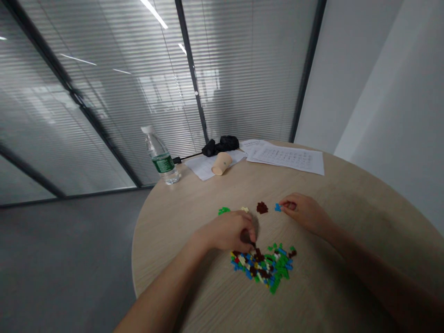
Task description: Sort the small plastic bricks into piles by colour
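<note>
Forearms are stretched across the wooden desk; a dark brick is pinched by the left hand just above the heap of small plastic bricks, a fingertip grip suiting such pieces; a blue brick is seemingly held by the right hand beyond it.

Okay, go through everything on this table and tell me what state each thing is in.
left hand: pinching a dark brick above the pile
right hand: fingertips at the blue bricks
mixed brick pile: colours jumbled together
brown bricks: in their own small heap
paper cup: lying on its side on a paper sheet
water bottle: upright, capped
printed sheets: lying flat, overlapping
</note>
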`<state>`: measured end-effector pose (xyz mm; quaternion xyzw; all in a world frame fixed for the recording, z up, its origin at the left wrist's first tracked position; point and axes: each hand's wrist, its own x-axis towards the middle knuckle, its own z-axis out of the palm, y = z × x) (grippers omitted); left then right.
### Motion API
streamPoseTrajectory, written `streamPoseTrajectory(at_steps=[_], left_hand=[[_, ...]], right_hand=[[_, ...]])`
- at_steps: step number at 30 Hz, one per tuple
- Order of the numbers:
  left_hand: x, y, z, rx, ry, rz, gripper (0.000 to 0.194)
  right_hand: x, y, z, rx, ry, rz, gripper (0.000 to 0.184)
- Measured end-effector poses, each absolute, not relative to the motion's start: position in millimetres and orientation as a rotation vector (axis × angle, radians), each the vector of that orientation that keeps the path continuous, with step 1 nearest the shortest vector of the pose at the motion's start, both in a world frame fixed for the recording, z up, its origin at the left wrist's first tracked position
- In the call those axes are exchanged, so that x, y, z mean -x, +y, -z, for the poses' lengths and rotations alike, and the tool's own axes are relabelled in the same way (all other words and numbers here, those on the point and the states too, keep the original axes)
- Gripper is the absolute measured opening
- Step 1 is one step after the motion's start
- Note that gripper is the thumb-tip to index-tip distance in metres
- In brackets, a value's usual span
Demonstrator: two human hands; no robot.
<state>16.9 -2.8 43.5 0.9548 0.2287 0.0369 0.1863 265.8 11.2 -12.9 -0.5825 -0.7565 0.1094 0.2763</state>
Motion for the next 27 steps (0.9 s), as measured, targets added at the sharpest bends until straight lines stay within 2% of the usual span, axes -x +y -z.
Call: streamPoseTrajectory(at_steps=[5, 11, 16, 20, 22, 27], left_hand=[[-12.4, -1.2, -48.4, -2.687, 0.722, -0.133, 0.01], [-8.0, -0.1, -53.8, -2.718, 0.777, -0.355, 0.008], [-11.2, 0.1, -47.6, -2.775, 0.742, -0.593, 0.013], [-13.8, 0.4, -44.9, -2.805, 0.742, -0.64, 0.017], [-13.8, 0.6, -45.1, -2.823, 0.746, -0.652, 0.019], [-11.8, 1.5, -46.6, -2.866, 0.839, -0.649, 0.02]], right_hand=[[-245.4, -2.6, 3.1, 1.45, -1.917, -0.335, 0.014], [-199.7, -35.0, -1.9, 1.144, -1.731, -1.081, 0.014], [-190.1, -36.8, 4.4, 1.029, -1.465, -1.319, 0.022], [-194.8, -29.1, 7.2, 1.025, -1.412, -1.321, 0.025], [-199.9, -25.7, 6.3, 1.053, -1.468, -1.22, 0.021], [-215.8, -19.8, 1.9, 1.227, -1.875, -0.578, 0.014]])
